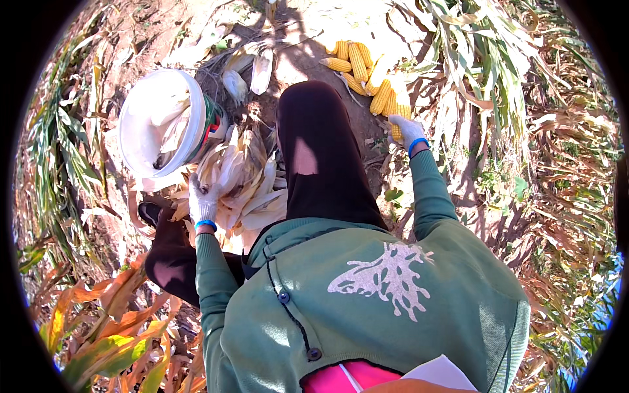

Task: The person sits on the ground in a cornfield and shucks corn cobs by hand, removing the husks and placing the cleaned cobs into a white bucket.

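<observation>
My right hand (408, 132), in a white knit glove with a blue band at the wrist, is closed round a yellow ear of corn (396, 132). It is at the near end of a pile of husked corn ears (358, 64) on the soil. My left hand (203, 199), gloved the same way, is over a heap of dry corn husks (241, 182); whether its fingers touch them I cannot tell. A white plastic bucket (196, 127) lies tipped beyond that hand, its mouth facing left, with pale husks or husked-over ears (172, 115) inside.
Unhusked ears (262, 71) lie on the ground between bucket and yellow pile. Cut corn stalks (481, 59) are heaped at the upper right, and more stalks (69, 147) line the left. Orange and green corn leaves (118, 339) are at the lower left. My bent knee (314, 113) rises between my hands.
</observation>
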`<state>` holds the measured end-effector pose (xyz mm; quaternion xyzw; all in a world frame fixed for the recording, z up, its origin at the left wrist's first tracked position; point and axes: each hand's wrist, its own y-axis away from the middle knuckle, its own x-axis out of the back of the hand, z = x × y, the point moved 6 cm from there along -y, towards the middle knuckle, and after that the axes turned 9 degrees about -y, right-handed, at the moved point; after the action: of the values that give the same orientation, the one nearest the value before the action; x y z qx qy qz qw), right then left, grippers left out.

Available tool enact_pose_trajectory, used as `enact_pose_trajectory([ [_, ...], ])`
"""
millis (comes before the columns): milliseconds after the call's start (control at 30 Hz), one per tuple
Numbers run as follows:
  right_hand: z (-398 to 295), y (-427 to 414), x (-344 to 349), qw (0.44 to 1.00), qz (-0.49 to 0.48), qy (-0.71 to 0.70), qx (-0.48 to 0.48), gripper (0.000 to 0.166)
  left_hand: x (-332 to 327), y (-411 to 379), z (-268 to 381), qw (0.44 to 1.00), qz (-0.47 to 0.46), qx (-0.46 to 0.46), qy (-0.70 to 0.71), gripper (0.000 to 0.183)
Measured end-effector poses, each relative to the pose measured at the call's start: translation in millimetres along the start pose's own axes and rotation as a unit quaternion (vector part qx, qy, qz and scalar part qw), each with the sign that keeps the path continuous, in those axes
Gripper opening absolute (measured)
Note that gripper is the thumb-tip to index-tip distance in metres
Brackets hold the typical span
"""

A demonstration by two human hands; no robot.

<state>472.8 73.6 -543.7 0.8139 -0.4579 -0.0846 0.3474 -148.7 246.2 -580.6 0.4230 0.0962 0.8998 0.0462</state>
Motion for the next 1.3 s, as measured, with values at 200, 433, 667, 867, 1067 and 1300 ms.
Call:
enact_pose_trajectory([
  [200, 68.7, -66.1, 27.8, 0.985, 0.064, 0.154, -0.039, 0.067, 49.1, 8.8, 66.3, 0.994, 0.07, -0.057, 0.061, 0.023],
  [433, -24.7, -25.5, -12.6, 0.964, 0.05, 0.241, 0.101, 0.077, 66.7, 33.8, 110.2, 0.972, 0.003, -0.081, -0.219, 0.045],
  [667, -14.2, -24.1, -11.0, 0.899, 0.111, 0.375, 0.195, 0.068, 65.1, 29.2, 139.5, 0.932, -0.036, -0.204, -0.297, 0.035],
  [867, 14.2, -33.5, -38.5, 0.99, 0.001, 0.095, 0.102, 0.034, 69.3, 13.4, 126.2, 0.966, -0.204, -0.077, 0.137, 0.028],
  [1067, -123.0, 13.1, -123.8, 0.955, -0.156, 0.036, 0.251, 0.037, 80.3, -26.5, 73.8, 0.977, -0.185, -0.011, 0.108, 0.034],
  [1300, -213.5, 200.3, -309.6, 0.846, -0.364, 0.108, 0.375, 0.037, 54.4, -23.3, 74.1, 0.935, -0.144, -0.234, -0.223, 0.059],
])
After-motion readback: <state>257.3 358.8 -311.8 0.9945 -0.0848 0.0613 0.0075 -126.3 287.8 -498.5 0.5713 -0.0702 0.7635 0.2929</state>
